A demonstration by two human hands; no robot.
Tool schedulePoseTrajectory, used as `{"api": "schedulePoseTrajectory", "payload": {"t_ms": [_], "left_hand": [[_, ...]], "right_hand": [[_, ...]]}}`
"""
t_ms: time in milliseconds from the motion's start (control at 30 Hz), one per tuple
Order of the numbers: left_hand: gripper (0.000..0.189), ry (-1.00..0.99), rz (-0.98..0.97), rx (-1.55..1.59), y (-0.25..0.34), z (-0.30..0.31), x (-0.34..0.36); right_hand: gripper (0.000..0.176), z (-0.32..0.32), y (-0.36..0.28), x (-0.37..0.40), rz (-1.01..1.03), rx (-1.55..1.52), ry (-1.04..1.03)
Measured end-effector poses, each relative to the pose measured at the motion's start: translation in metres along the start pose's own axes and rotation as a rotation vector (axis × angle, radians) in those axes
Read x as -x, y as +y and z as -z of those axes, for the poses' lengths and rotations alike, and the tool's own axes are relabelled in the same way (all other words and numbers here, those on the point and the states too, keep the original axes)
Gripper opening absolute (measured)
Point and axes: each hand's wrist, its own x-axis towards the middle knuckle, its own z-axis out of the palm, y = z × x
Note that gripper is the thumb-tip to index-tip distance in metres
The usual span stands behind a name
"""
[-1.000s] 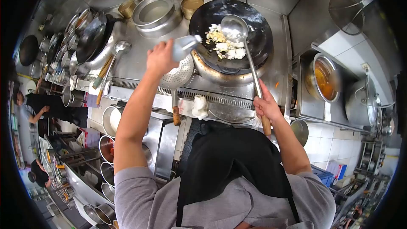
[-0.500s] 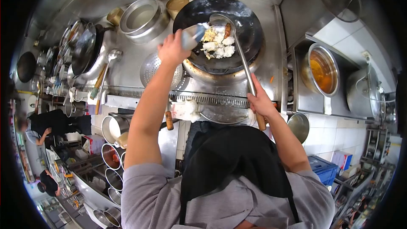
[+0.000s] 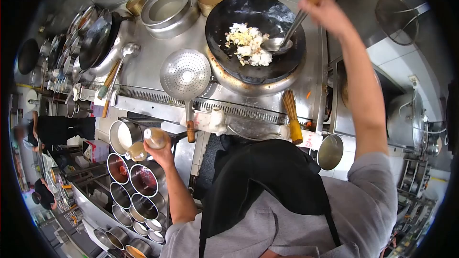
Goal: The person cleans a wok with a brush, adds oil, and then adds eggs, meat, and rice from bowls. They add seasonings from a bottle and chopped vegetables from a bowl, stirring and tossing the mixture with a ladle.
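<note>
My right hand (image 3: pixel 327 12), raised at the upper right, is closed around the handle of a ladle (image 3: pixel 282 43). The ladle's bowl rests in the black wok (image 3: pixel 224 12), at the right edge of a heap of white rice with yellow bits (image 3: pixel 248 43). Down at the left, my left hand (image 3: pixel 159 154) is wrapped round a plastic bottle (image 3: pixel 157 137) with a pale top. Beside it is a second bottle (image 3: pixel 136 152), next to a steel pot with white contents (image 3: pixel 122 137).
A perforated strainer (image 3: pixel 185 74) and a bamboo brush (image 3: pixel 292 117) lie on the stove's front edge. Stacked steel basins (image 3: pixel 169 12) stand left of the wok. Several metal pots (image 3: pixel 144 180) sit at lower left. Another person (image 3: pixel 62 129) stands far left.
My left hand has moved from over the wok down to the lower left with the bottle. My right hand has swung up and right, tilting the ladle. The strainer and brush are now uncovered.
</note>
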Motion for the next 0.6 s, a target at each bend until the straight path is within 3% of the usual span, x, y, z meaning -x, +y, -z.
{"api": "schedulePoseTrajectory", "payload": {"t_ms": [33,100,133,167,200,267,333,400,433,467,533,600], "left_hand": [[0.100,0.048,0.096,0.047,-0.007,0.000,0.009],[0.099,0.178,0.133,0.147,-0.027,-0.004,0.024],[0.097,0.145,0.250,0.172,-0.024,0.003,0.026],[0.095,0.112,0.370,0.198,-0.019,0.009,0.030],[0.093,0.080,0.321,0.322,-0.028,0.012,0.033],[0.087,-0.018,0.207,0.247,-0.052,0.025,0.060],[0.070,0.018,0.354,-0.022,-0.036,0.045,0.086],[0.062,-0.043,0.365,0.041,-0.010,0.059,0.097],[0.055,-0.108,0.377,0.100,0.000,0.066,0.099],[0.055,-0.109,0.374,0.102,0.009,0.070,0.094],[0.040,-0.467,0.182,0.094,0.028,0.063,0.071],[0.037,-0.597,0.081,0.155,0.050,0.035,0.048]], "right_hand": [[0.024,0.013,0.001,-0.022,0.099,0.245,0.198],[0.028,0.038,-0.019,-0.034,0.145,0.140,0.427],[0.016,0.020,-0.062,-0.019,0.265,-0.358,0.521],[0.020,0.012,-0.084,-0.014,0.354,-0.545,0.658],[0.017,0.022,-0.085,-0.005,0.421,-0.558,0.588],[0.016,0.020,-0.090,0.006,0.500,-0.576,0.519],[0.019,-0.020,-0.088,0.003,0.514,-0.634,0.775],[0.016,-0.059,-0.039,-0.028,0.273,-0.517,0.855],[0.017,-0.086,-0.008,-0.042,0.154,-0.427,0.770],[0.022,-0.097,0.001,-0.054,0.164,-0.642,0.667],[0.024,-0.079,-0.015,-0.058,0.213,-0.655,0.626],[0.030,-0.066,-0.068,-0.038,0.300,-0.634,0.596]]}}
